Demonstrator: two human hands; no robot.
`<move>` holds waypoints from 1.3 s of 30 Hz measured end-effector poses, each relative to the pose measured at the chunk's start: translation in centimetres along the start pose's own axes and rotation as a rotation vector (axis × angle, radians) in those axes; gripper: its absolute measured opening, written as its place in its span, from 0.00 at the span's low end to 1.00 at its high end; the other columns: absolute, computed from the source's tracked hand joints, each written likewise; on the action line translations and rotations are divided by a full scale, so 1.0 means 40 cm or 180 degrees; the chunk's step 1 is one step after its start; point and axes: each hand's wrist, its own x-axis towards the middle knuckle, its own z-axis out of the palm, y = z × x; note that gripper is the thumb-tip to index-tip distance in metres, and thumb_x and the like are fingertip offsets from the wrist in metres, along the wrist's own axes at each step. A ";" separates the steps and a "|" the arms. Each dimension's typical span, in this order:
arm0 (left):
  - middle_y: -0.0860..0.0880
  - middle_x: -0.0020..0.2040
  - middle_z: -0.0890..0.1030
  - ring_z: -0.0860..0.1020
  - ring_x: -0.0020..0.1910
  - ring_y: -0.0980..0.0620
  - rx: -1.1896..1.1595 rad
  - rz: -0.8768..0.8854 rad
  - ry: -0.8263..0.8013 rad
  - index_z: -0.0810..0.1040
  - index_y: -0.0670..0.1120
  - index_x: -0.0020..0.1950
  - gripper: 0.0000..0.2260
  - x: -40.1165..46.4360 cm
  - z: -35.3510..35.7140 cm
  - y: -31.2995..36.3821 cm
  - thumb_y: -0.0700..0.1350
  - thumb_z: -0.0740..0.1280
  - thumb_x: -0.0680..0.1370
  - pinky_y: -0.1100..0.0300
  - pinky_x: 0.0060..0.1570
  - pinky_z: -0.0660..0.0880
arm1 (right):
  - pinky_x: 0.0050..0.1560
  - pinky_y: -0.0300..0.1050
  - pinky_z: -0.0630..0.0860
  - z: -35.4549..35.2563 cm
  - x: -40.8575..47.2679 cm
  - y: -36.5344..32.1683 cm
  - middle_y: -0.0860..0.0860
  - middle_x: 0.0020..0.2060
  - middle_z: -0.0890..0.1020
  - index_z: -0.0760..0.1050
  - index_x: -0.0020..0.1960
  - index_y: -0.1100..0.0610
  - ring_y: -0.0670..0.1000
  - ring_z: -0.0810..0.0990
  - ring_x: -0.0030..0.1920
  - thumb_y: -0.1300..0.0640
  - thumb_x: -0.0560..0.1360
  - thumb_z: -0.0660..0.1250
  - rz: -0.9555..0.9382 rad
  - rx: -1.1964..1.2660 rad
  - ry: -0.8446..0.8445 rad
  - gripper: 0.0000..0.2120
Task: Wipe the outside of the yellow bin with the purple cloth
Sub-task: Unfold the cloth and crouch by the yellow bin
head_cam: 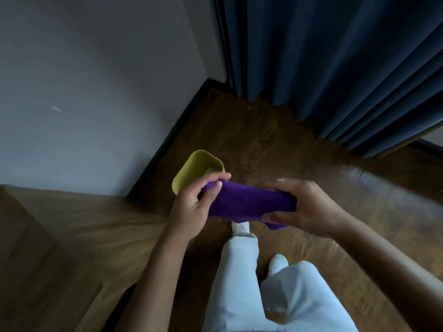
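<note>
The purple cloth [247, 203] is stretched between both hands above the floor. My left hand [194, 207] pinches its left end with thumb and fingers. My right hand [302, 207] grips its right end, and a corner of cloth hangs below the thumb. The yellow bin [191, 171] stands on the wooden floor by the wall, just behind my left hand, and its near side is hidden by that hand and the cloth. The cloth does not visibly touch the bin's outside.
A grey wall [96, 92] with a dark skirting board runs along the left. Blue curtains [347, 68] hang at the back right. A wooden piece of furniture [48, 248] fills the lower left. My legs in light trousers and white socks [278, 262] stand below the hands.
</note>
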 end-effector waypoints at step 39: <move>0.59 0.57 0.86 0.83 0.59 0.56 0.0841 0.1377 0.0062 0.84 0.56 0.59 0.08 0.425 0.214 -0.916 0.47 0.71 0.81 0.63 0.55 0.80 | 0.45 0.37 0.81 0.487 0.362 0.970 0.44 0.54 0.86 0.82 0.55 0.49 0.47 0.85 0.53 0.54 0.76 0.71 -0.0732 0.1678 0.0497 0.08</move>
